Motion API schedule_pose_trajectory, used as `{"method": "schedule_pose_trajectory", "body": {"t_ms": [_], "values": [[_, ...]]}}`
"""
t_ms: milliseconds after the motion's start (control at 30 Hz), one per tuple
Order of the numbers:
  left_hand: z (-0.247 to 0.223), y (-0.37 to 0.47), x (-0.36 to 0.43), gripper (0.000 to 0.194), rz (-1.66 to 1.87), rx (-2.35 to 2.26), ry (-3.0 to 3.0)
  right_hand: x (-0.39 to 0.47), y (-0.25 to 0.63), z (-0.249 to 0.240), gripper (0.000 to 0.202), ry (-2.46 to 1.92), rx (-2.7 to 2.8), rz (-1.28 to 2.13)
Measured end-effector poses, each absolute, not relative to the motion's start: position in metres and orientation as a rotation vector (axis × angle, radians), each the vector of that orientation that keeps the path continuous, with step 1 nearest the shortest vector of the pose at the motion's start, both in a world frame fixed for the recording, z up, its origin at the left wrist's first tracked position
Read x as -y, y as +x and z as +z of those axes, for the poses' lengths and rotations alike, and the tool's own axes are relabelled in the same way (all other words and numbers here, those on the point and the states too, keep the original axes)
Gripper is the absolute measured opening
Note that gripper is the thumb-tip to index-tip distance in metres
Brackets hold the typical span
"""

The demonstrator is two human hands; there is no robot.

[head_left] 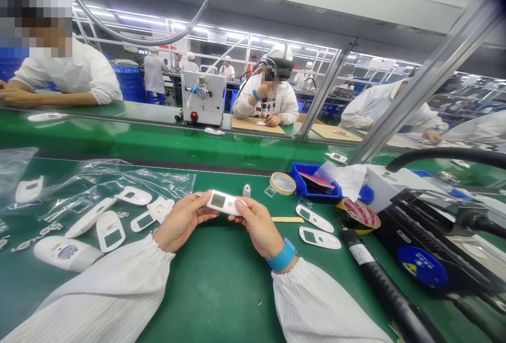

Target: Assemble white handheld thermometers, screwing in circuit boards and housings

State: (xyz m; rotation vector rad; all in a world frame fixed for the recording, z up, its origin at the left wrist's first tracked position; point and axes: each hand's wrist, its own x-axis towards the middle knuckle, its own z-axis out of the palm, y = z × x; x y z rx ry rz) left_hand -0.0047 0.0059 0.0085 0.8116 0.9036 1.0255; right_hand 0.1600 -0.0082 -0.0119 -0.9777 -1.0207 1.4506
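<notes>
Holding a white handheld device (pixel 226 206) above the green work surface (pixel 221 295), gripped the screen end with the left hand (pixel 177 222) and the opposite end with the right hand (pixel 259 224), both closed on the casing. Appeared, at a cautious guess, well advanced on this one piece, with a screen (pixel 217 200) in the window and the front seemingly joined to the body. Could not tell from this angle about a fully closed seam or a fitted back. Looked far less advanced elsewhere: had window-cut shells (pixel 326 224) lying loose to the right and other white parts (pixel 101 224) scattered to the left, near small curled pieces (pixel 53 228) and crumpled clear bags (pixel 156 177). Showed, on the held device, a slim, smooth white body, slightly tilted down toward the right hand, with a grey-green rectangular screen, apparently blank, and a round pale button (pixel 230 204) between screen and right thumb. Hid part of the far end under the right-hand fingers.
</notes>
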Motion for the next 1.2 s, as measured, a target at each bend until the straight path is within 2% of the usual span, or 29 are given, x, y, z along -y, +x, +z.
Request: {"method": "schedule_pose_trajectory", "body": {"t_ms": [300, 633, 833, 1100, 1200], "values": [[0.0106, -0.0046, -0.0057, 0.016, 1.025, -0.925, 0.843, 0.0081, 0.1597, -0.0145, 0.036, -0.948, 0.987, 1.483], [0.0041, -0.0084, -0.0093, 0.020, 1.032, -0.942, 0.858, 0.0110, 0.1604, -0.0062, 0.033, -0.886, 0.887, 1.709], [0.0033, -0.0068, -0.0089, 0.022, 1.023, -0.938, 0.864, 0.0109, 0.1607, -0.0085, 0.029, -0.882, 0.891, 1.691], [0.0015, -0.0030, -0.0064, 0.019, 1.019, -0.884, 0.807, 0.0099, 0.1571, -0.0113, 0.033, -0.927, 0.878, 1.631], [0.0015, -0.0023, -0.0072, 0.024, 1.007, -0.849, 0.796, 0.0077, 0.1589, -0.0127, 0.033, -0.938, 0.904, 1.562]]}}
